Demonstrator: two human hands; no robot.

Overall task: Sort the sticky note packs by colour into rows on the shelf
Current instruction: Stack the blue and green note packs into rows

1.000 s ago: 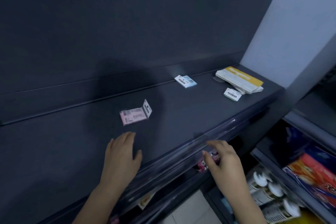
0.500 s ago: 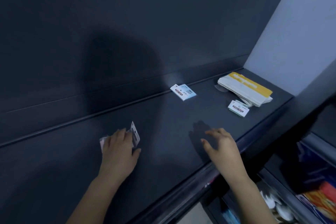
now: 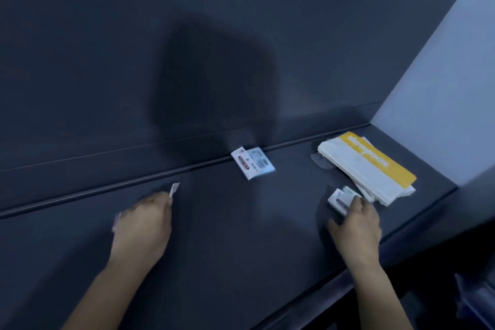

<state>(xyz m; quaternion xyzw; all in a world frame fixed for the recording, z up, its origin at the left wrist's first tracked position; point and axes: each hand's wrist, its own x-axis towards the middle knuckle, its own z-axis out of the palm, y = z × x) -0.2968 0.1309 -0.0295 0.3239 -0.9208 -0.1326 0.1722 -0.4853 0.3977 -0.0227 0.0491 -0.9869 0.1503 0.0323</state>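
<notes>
Dark shelf (image 3: 241, 249): left hand (image 3: 144, 220) grips the pink pack (image 3: 174, 190); right hand (image 3: 357, 225) touches a pale pack (image 3: 339, 199), fingers loose.

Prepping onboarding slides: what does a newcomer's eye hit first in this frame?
Two hands work on the dark shelf. The left hand covers a pink pack whose white flap sticks up past the fingertips. The right hand touches a small white-labelled pack beside the yellow-and-white stack at the right end. Between them a blue pack lies by the back ledge, under a large shadow.
</notes>
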